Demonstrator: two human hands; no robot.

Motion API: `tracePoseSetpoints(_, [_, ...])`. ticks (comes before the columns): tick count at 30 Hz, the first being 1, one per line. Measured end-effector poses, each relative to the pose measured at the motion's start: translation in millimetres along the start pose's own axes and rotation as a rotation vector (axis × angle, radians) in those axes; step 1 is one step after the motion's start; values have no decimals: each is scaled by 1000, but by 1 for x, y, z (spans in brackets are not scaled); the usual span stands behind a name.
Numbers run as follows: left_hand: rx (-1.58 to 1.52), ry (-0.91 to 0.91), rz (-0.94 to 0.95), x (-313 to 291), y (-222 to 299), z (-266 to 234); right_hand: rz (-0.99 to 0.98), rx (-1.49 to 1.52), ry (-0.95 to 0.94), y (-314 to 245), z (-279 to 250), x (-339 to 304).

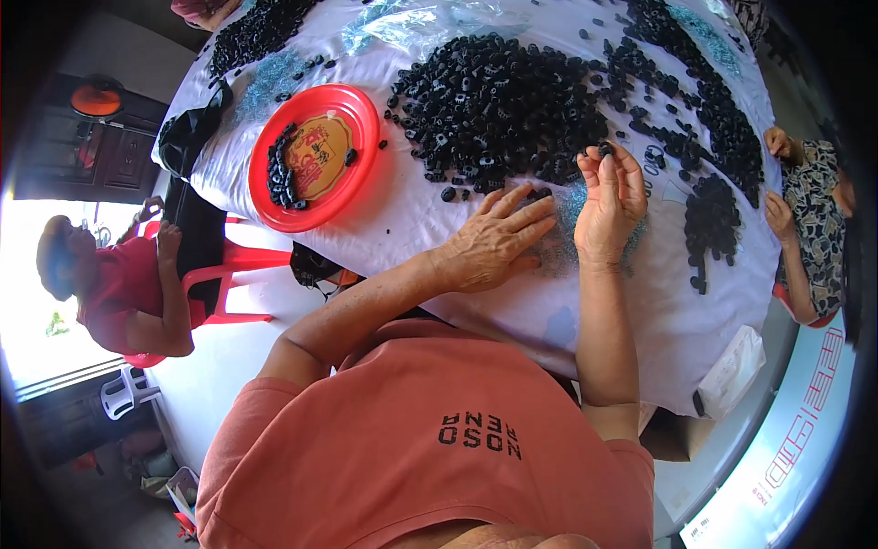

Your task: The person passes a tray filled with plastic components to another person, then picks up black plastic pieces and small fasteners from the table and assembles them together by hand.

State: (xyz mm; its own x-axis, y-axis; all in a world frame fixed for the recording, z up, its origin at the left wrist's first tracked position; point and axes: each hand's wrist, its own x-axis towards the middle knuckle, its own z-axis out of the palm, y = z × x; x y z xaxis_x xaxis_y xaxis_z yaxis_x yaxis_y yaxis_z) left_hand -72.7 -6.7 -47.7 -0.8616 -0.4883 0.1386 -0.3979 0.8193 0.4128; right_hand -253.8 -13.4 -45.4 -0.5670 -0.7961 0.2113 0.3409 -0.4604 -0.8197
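My left hand (480, 245) lies palm down on the white-covered table (402, 215), fingers spread and flat, its fingertips beside a few small black pieces. My right hand (607, 206) is raised just to the right, thumb and fingers pinching one small black plastic piece (605, 149); its exact kind is too small to make out. Just beyond both hands spreads a big heap of similar black pieces (494, 105). Between the hands lies a scatter of tiny teal bits (569, 215), partly hidden by the fingers.
A round red tray (369, 128) holding some black pieces stands left of the heap. More black pieces (712, 220) lie at the right. A black bag (197, 128) rests on the left edge. People sit at left (128, 293) and right (809, 220); a white packet (732, 366) hangs at the near right edge.
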Motion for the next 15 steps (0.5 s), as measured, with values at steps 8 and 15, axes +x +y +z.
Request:
tracePoseSetpoints(8, [-20, -3, -45, -23, -2, -3, 30, -63, -30, 0, 3, -3])
tracePoseSetpoints(15, [-70, 2, -70, -33, 1, -7, 43, -76, -28, 3, 2, -3])
